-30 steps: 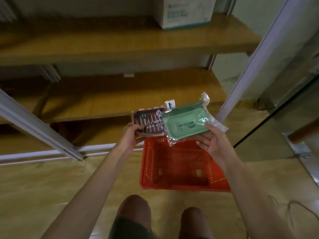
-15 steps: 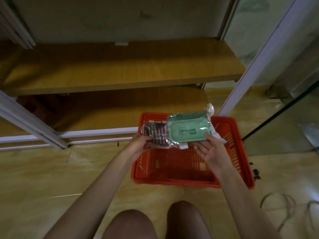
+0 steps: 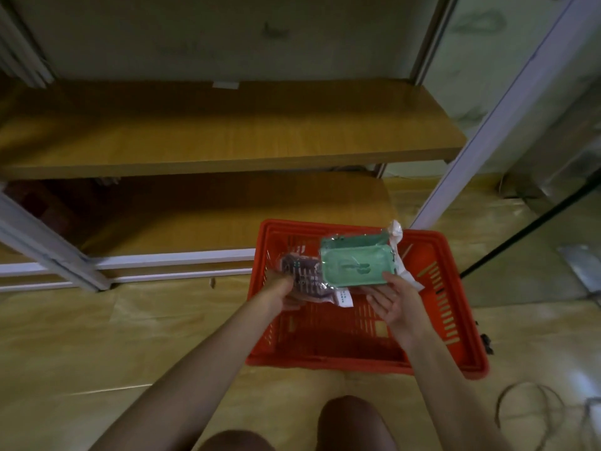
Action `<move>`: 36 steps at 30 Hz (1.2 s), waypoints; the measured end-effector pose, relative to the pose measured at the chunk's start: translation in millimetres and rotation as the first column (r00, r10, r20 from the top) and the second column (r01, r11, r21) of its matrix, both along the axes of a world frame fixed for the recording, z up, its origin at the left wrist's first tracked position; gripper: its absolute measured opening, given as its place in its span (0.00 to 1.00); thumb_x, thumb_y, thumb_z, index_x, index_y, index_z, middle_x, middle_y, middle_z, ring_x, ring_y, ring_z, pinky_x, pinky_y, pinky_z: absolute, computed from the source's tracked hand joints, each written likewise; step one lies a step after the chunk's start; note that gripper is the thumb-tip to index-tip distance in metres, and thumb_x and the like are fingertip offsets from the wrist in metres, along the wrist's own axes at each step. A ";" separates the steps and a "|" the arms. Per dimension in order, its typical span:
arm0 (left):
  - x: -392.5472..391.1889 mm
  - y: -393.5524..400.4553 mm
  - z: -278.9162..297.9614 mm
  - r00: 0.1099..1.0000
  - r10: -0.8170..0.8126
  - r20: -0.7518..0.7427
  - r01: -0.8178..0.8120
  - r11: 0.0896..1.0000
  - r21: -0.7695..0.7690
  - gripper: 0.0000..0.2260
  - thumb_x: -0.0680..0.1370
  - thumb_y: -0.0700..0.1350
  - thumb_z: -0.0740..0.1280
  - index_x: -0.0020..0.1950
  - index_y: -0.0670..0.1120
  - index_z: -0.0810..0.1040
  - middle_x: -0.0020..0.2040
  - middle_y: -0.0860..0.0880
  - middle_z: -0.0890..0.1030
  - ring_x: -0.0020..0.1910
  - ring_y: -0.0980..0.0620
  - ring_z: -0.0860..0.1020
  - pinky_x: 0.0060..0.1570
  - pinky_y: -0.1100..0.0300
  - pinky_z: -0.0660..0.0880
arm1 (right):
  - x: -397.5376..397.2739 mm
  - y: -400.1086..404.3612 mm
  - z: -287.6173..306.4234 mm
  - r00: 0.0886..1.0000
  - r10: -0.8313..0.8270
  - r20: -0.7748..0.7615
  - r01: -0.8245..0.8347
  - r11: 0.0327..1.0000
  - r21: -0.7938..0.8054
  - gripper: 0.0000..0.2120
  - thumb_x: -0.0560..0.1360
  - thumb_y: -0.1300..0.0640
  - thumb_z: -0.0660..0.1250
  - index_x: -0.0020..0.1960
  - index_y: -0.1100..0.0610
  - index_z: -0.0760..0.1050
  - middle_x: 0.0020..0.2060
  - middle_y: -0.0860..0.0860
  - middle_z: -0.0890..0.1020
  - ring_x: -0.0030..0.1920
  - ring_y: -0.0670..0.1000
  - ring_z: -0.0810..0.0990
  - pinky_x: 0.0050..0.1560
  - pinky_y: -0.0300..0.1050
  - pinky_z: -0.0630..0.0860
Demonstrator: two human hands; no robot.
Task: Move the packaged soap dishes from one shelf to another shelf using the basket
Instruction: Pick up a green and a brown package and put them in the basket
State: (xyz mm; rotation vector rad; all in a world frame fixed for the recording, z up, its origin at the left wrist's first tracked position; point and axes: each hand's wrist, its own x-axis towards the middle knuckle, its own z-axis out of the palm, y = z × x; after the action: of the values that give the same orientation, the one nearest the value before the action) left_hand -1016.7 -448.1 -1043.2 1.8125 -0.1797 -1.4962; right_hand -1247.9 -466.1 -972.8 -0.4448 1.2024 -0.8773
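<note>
Shelves [image 3: 227,141] ahead of me, two wooden boards, the upper one bare in what shows, the lower one in shadow and hard to read. Red basket [image 3: 455,320] sits on the floor just in front of the lower board, between me and the shelf. I see nothing lying on its slatted bottom where it shows; part of it is hidden behind my arms and the packs.

Step in hand, my guess: loading. I hold both packaged soap dishes over the basket, above its far half.

Green soap dish [image 3: 353,263] in clear wrap, flat, label side up. My right hand [image 3: 395,296] supports it from the near edge, thumb on top, fingers under and loosely spread, so a light grip on the pack.

Brown soap dish [image 3: 300,278] in its wrap, just beside the green one, touching or overlapping at the edge, I cannot tell which. My left hand [image 3: 281,289] grips its left end, fingers curled round.

Next move likely calls for lowering both and letting go flat, so the slippery wraps do not slide over the rim.
</note>
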 end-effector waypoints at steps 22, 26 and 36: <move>-5.1 -54.7 -165.8 0.996 -0.019 -0.085 0.034 0.982 0.184 0.18 0.84 0.50 0.58 0.64 0.40 0.78 0.56 0.40 0.83 0.47 0.43 0.81 0.47 0.49 0.75 | -48.4 5.0 -64.2 0.953 0.039 -0.299 -0.001 0.992 0.125 0.10 0.76 0.68 0.68 0.55 0.58 0.76 0.50 0.65 0.84 0.51 0.66 0.84 0.43 0.53 0.85; -14.2 -48.8 -184.1 0.976 0.140 -0.169 -0.101 0.971 0.217 0.22 0.84 0.54 0.57 0.62 0.38 0.79 0.50 0.35 0.85 0.45 0.42 0.84 0.57 0.41 0.79 | -42.7 -0.8 -80.6 0.939 0.056 -0.340 0.007 0.983 0.182 0.11 0.76 0.69 0.68 0.56 0.59 0.76 0.49 0.65 0.84 0.48 0.64 0.84 0.33 0.50 0.84; -25.8 17.0 -13.0 0.515 -0.643 0.566 0.661 0.719 0.215 0.10 0.80 0.45 0.62 0.52 0.42 0.80 0.50 0.44 0.82 0.51 0.45 0.82 0.49 0.54 0.77 | 22.7 -46.9 -145.3 0.890 0.281 -0.359 -0.127 0.909 0.397 0.16 0.77 0.72 0.64 0.63 0.63 0.71 0.52 0.63 0.81 0.48 0.59 0.83 0.29 0.49 0.82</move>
State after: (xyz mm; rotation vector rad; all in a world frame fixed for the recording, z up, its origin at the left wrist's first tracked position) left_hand -1042.5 -431.1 -1056.2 2.2877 -1.3529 -1.2581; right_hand -1225.2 -512.9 -1118.1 -0.4565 1.6340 -0.3631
